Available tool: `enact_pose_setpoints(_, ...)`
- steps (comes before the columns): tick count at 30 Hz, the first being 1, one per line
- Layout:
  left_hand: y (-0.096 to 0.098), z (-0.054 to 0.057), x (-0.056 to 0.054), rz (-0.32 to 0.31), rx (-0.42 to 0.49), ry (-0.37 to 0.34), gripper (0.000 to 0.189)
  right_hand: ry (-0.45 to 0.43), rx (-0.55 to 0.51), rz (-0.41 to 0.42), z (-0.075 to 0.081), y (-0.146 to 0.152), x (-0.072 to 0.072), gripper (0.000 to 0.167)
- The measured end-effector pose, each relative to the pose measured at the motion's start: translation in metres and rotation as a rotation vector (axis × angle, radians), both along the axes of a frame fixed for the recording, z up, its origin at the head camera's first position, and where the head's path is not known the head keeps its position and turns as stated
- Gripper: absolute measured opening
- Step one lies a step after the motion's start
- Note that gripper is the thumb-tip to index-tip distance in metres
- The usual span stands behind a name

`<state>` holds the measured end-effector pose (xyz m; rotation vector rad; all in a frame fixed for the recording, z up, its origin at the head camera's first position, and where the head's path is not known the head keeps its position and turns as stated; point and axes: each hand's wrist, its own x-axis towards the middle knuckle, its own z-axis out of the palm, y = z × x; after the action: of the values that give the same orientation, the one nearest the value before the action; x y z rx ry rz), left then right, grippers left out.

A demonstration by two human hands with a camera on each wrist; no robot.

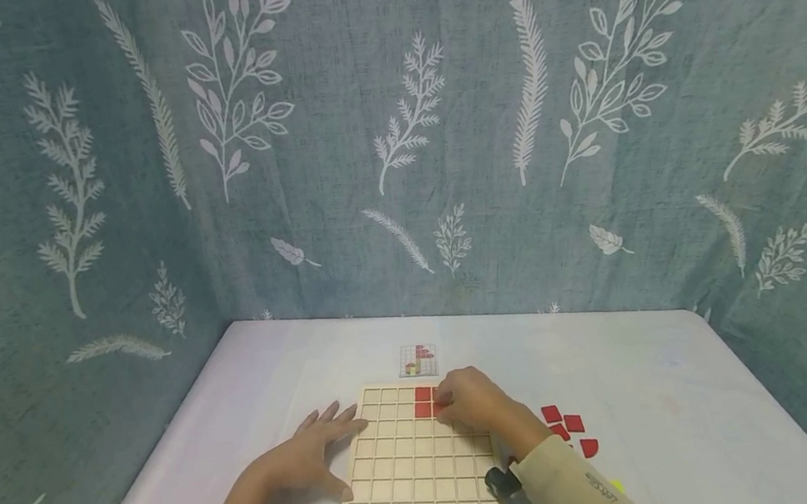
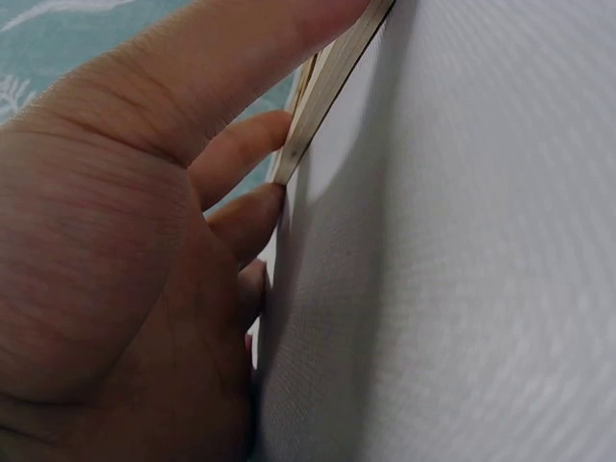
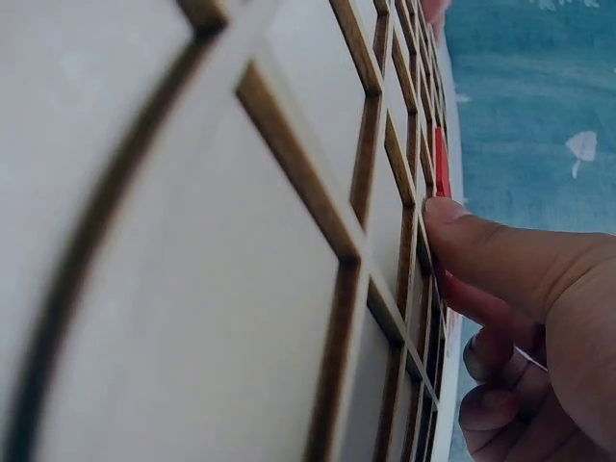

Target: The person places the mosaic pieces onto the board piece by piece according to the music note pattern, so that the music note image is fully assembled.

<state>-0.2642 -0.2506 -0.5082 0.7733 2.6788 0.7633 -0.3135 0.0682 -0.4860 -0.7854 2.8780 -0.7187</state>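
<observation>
A wooden board (image 1: 402,487) with a grid of square recesses lies on the white table. My left hand (image 1: 304,458) is spread along its left side, the thumb and fingertips touching the edge; the left wrist view shows the thumb (image 2: 260,48) against the board's side. At the far right part of the grid, my right hand (image 1: 476,398) pinches a red tile between thumb and fingers, mostly hidden by them. Red square tiles (image 1: 423,409) sit in recesses just left of those fingers. In the right wrist view the thumb (image 3: 491,250) is at the grid beside red (image 3: 442,159).
Behind the board lies a small pattern card (image 1: 418,360) with a grid and coloured shapes. Several loose red pieces (image 1: 574,423), some square and one rounded (image 1: 590,448), are right of the board. A yellow piece (image 1: 617,486) peeks out by the right sleeve. Leaf-patterned curtains surround the table.
</observation>
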Motion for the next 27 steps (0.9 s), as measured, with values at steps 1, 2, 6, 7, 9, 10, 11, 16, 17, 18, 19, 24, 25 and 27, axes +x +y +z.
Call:
enact_pose_setpoints(1, 0.0, 0.0, 0.0, 0.005, 0.001, -0.002, 0.108, -0.001, 0.004, 0.009, 0.0, 0.0, 0.0, 0.014)
enact_pose_setpoints(2, 0.0, 0.0, 0.0, 0.008, 0.002, -0.005, 0.108, 0.003, 0.009, 0.019, 0.0, -0.001, 0.0, 0.01)
enact_pose_setpoints(6, 0.0, -0.001, 0.0, 0.006, -0.003, -0.002, 0.108, 0.04, 0.04, 0.069, 0.003, -0.001, 0.001, 0.011)
enact_pose_setpoints(7, 0.0, -0.001, 0.0, 0.004, -0.002, -0.001, 0.108, 0.055, 0.048, 0.076, 0.004, -0.001, 0.002, 0.012)
enact_pose_setpoints(9, 0.0, 0.0, 0.0, 0.0, -0.004, -0.001, 0.107, 0.077, 0.066, 0.083, 0.005, -0.001, 0.002, 0.011)
enact_pose_setpoints(10, 0.0, 0.0, 0.0, -0.002, -0.004, -0.001, 0.107, 0.08, 0.076, 0.082, 0.006, -0.001, 0.002, 0.009)
enact_pose_setpoints(11, 0.0, 0.0, 0.0, -0.004, -0.002, 0.0, 0.107, 0.083, 0.079, 0.082, 0.006, -0.001, 0.002, 0.008)
enact_pose_setpoints(16, 0.0, 0.001, 0.002, -0.013, -0.002, 0.01, 0.106, 0.058, 0.08, 0.083, 0.006, 0.003, 0.002, 0.004)
enact_pose_setpoints(17, 0.0, 0.001, 0.002, -0.014, -0.003, 0.012, 0.106, 0.056, 0.079, 0.088, 0.005, 0.004, 0.001, 0.005)
enact_pose_setpoints(18, 0.0, 0.001, 0.002, -0.012, -0.003, 0.012, 0.106, 0.059, 0.085, 0.094, 0.005, 0.005, 0.001, 0.005)
enact_pose_setpoints(19, 0.0, 0.001, 0.003, -0.011, -0.004, 0.013, 0.106, 0.059, 0.084, 0.102, 0.004, 0.006, 0.001, 0.006)
enact_pose_setpoints(24, 0.0, -0.002, 0.003, -0.013, -0.007, 0.022, 0.107, 0.033, 0.062, 0.126, 0.006, 0.011, 0.002, 0.011)
enact_pose_setpoints(25, 0.0, -0.002, 0.003, -0.012, -0.01, 0.023, 0.107, 0.019, 0.051, 0.124, 0.008, 0.013, 0.003, 0.012)
enact_pose_setpoints(27, 0.001, -0.002, 0.003, -0.008, -0.012, 0.02, 0.107, -0.008, 0.035, 0.11, 0.011, 0.016, 0.004, 0.013)
